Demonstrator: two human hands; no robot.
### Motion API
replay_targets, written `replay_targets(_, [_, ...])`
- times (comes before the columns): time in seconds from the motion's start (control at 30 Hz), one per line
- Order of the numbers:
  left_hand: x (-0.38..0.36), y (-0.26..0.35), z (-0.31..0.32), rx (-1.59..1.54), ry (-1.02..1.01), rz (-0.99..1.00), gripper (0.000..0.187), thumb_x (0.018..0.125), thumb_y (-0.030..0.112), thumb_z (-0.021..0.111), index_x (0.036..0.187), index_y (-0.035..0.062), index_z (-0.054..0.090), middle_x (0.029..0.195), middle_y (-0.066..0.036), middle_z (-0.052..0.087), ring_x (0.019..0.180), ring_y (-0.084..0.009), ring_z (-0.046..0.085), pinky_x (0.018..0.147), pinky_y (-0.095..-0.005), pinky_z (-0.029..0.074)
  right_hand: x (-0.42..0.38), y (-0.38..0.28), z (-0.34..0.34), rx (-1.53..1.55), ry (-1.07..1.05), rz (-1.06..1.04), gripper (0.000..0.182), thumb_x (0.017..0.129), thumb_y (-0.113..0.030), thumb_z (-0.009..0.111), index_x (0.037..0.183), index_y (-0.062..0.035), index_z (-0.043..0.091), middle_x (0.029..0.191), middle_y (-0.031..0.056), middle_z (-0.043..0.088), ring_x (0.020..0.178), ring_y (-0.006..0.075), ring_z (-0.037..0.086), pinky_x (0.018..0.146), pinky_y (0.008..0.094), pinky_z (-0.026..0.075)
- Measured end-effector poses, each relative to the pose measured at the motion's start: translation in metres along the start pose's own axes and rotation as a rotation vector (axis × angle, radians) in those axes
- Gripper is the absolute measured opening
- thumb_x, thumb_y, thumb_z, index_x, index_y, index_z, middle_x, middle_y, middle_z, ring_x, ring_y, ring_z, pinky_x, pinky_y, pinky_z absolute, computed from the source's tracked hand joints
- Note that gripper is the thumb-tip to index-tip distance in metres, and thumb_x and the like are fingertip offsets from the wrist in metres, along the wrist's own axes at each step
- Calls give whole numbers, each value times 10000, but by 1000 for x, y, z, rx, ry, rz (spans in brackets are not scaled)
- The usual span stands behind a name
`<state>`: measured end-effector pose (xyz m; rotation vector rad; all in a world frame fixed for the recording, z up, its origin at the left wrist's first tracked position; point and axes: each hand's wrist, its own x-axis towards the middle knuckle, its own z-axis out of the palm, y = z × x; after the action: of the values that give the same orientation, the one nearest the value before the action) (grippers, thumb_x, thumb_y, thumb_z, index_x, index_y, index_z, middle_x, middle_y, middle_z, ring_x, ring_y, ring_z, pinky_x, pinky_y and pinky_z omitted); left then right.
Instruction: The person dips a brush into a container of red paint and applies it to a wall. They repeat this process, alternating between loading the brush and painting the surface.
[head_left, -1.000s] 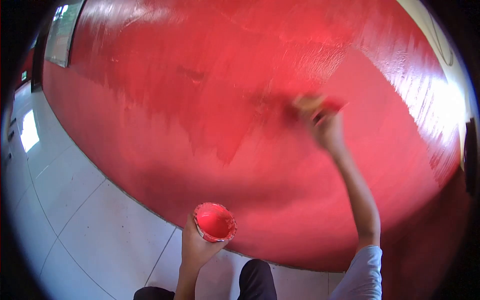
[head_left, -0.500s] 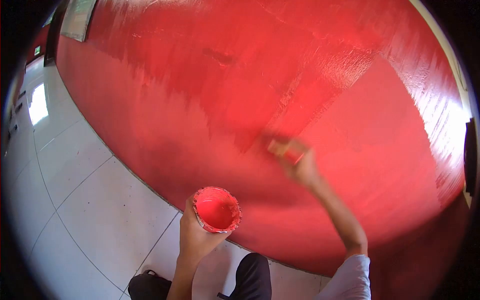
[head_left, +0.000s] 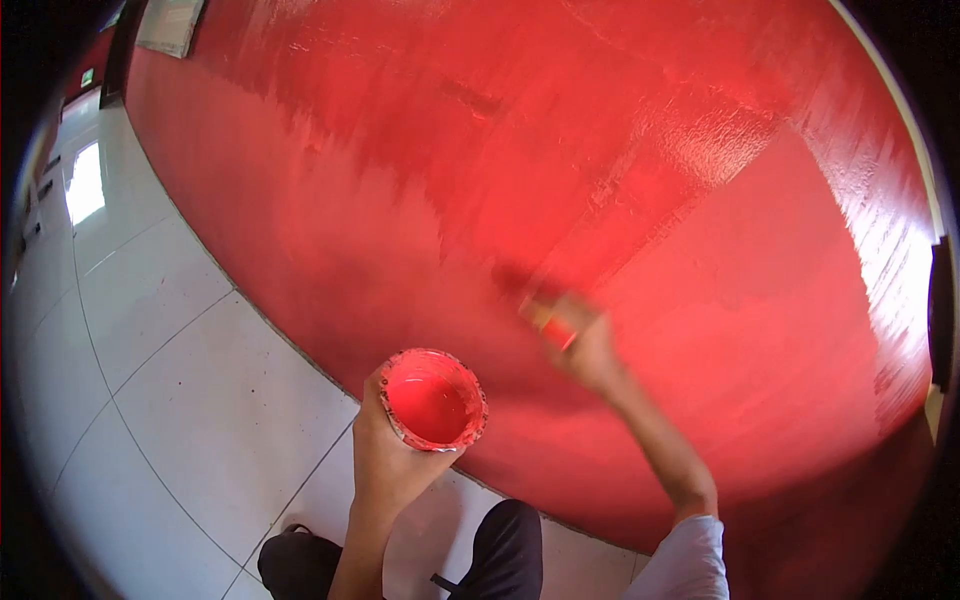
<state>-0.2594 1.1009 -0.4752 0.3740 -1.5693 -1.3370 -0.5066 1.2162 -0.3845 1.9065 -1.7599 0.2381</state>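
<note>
My left hand (head_left: 388,450) is wrapped round a paint tub (head_left: 480,420) with red paint (head_left: 428,405) inside and paint smeared on its rim. Out to the right, my right hand (head_left: 590,350) grips a paintbrush (head_left: 548,322), whose bristles are blurred against the red wall (head_left: 540,170). Glossy, darker red paint covers the upper part of the wall and runs down in a streak toward the brush. The lower part and a patch at the right look paler and matt.
White floor tiles (head_left: 200,410) with small dark specks meet the wall along a curved-looking edge. A pale panel (head_left: 170,25) is on the wall at upper left. A dark object (head_left: 941,310) stands at the right edge. My knees (head_left: 505,550) are below.
My right hand and the brush have moved down and slightly left along the wall. The tub is a little higher in view, and the camera's view has shifted slightly.
</note>
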Motion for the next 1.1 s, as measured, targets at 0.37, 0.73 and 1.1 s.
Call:
replay_targets(0.37, [7, 1, -8, 0, 22, -29, 813, 497, 167, 903, 1162, 25, 458, 1049, -135, 634, 951, -275, 641, 806, -363, 521, -32, -17, 44, -376, -111, -141, 480, 646, -80, 680, 1109, -195, 631, 934, 39, 618, 816, 217, 604, 615, 345, 524])
replay_targets(0.73, [1, 0, -10, 6, 3, 9, 801, 504, 150, 905, 1158, 12, 463, 1040, -127, 635, 939, -258, 638, 812, -354, 516, 93, 35, -111, -419, 731, 5, 113, 845, 0, 607, 945, -32, 650, 887, 83, 655, 742, 170, 612, 611, 282, 490])
replay_targets(1.1, [2, 0, -13, 0, -5, -62, 806, 485, 120, 901, 1161, 40, 469, 1080, -122, 611, 986, -265, 614, 831, -367, 506, 81, 46, -87, -29, 358, 43, 154, 822, 6, 603, 946, -65, 663, 904, 84, 673, 797, 222, 650, 633, 319, 519])
